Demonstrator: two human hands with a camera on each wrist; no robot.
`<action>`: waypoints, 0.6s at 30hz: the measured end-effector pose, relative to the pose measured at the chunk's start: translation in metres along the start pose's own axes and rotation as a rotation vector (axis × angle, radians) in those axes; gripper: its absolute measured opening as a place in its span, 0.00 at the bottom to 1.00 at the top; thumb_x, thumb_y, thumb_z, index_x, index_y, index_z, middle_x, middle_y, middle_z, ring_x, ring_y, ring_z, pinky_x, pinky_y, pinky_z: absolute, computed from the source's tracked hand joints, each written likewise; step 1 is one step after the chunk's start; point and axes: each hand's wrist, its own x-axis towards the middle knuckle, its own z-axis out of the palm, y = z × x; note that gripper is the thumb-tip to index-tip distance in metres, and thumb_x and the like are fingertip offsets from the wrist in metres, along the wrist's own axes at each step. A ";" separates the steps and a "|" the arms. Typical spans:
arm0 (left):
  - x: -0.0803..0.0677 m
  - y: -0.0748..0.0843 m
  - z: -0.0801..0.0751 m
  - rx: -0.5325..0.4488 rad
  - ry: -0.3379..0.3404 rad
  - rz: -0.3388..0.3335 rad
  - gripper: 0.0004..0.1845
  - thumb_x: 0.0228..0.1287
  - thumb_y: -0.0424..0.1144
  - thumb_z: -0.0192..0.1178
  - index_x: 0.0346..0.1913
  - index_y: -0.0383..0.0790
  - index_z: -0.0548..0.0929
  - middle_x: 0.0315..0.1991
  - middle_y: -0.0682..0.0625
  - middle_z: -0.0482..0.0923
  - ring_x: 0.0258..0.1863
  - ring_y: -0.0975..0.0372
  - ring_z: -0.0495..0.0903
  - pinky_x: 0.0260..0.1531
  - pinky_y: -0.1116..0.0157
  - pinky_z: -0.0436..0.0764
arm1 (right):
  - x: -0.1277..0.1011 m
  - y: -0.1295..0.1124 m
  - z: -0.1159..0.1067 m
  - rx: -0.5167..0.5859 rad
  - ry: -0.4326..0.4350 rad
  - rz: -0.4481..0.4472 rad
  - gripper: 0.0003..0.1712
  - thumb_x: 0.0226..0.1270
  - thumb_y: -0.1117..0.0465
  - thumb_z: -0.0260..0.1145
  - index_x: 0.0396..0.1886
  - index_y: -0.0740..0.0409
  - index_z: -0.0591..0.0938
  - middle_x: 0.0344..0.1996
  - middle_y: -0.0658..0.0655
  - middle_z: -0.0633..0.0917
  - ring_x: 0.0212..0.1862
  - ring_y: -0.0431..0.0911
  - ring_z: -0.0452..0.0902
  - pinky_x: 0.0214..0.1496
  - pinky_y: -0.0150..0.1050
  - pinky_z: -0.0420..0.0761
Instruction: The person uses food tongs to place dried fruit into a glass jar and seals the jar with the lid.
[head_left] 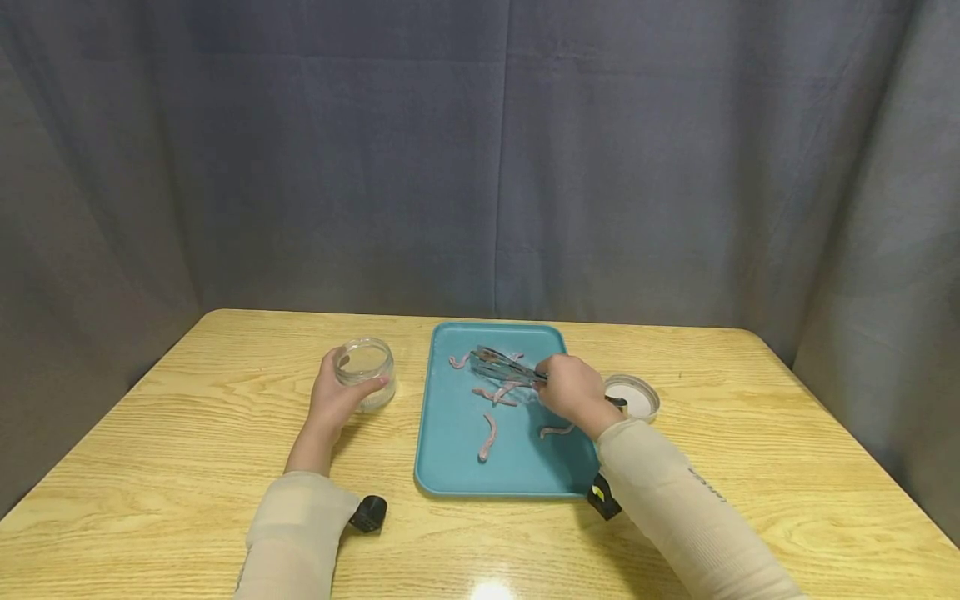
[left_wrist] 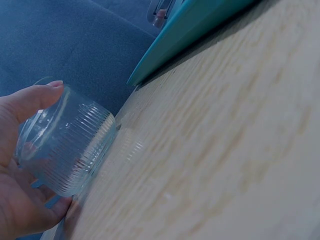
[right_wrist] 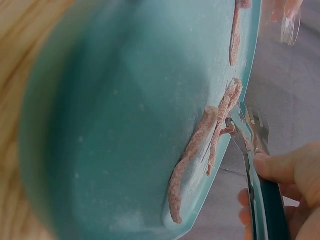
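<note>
My left hand (head_left: pixel 341 392) grips a clear ribbed glass jar (head_left: pixel 366 372) that stands open on the table, left of the teal tray (head_left: pixel 450 450). In the left wrist view my thumb and fingers wrap the jar (left_wrist: pixel 65 145). My right hand (head_left: pixel 561 382) holds metal tongs (head_left: pixel 498 367) over the tray's far part. Several pink worm-like strips (head_left: pixel 488 437) lie on the tray. In the right wrist view the tongs (right_wrist: pixel 255 145) have their tips against a small cluster of strips (right_wrist: pixel 210 135). I cannot tell whether a strip is pinched.
A round jar lid (head_left: pixel 632 397) lies on the wooden table (head_left: pixel 187 467) just right of the tray, beside my right wrist. Grey curtains close off the back and sides. Black wrist cameras (head_left: pixel 369 512) sit on both forearms.
</note>
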 end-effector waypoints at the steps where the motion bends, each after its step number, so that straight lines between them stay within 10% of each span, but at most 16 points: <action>1: 0.000 0.000 0.000 0.000 0.000 0.000 0.50 0.43 0.42 0.67 0.66 0.41 0.45 0.63 0.41 0.47 0.60 0.45 0.50 0.54 0.50 0.56 | 0.000 0.000 0.000 -0.003 0.003 -0.004 0.12 0.54 0.60 0.62 0.41 0.52 0.82 0.32 0.53 0.81 0.24 0.43 0.69 0.17 0.35 0.68; 18: 0.000 0.000 0.001 0.000 0.005 -0.003 0.49 0.44 0.41 0.66 0.66 0.42 0.45 0.63 0.40 0.47 0.60 0.45 0.50 0.54 0.49 0.56 | -0.003 0.010 -0.014 0.034 0.038 0.003 0.10 0.55 0.59 0.62 0.38 0.53 0.82 0.30 0.54 0.81 0.24 0.45 0.71 0.16 0.37 0.67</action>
